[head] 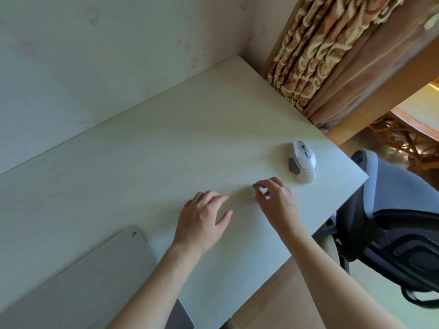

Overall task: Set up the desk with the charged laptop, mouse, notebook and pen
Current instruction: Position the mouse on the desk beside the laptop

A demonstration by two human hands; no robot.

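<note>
A white mouse (pixel 303 164) with grey side buttons lies on the pale desk (pixel 147 148) near its right edge. A closed silver laptop (pixel 78 283) lies flat at the lower left, partly cut off by the frame. My right hand (pixel 275 198) pinches a small dark USB dongle (pixel 255 186) between thumb and fingertip, just left of and below the mouse. My left hand (pixel 202 217) hovers over the desk with relaxed, spread fingers and holds nothing, a short way left of the right hand. No notebook or pen is in view.
A pale wall (pixel 95 67) runs along the desk's far side. A patterned curtain (pixel 316 51) hangs at the desk's far right corner. A grey and black office chair (pixel 389 219) stands right of the desk over a wooden floor (pixel 297 300).
</note>
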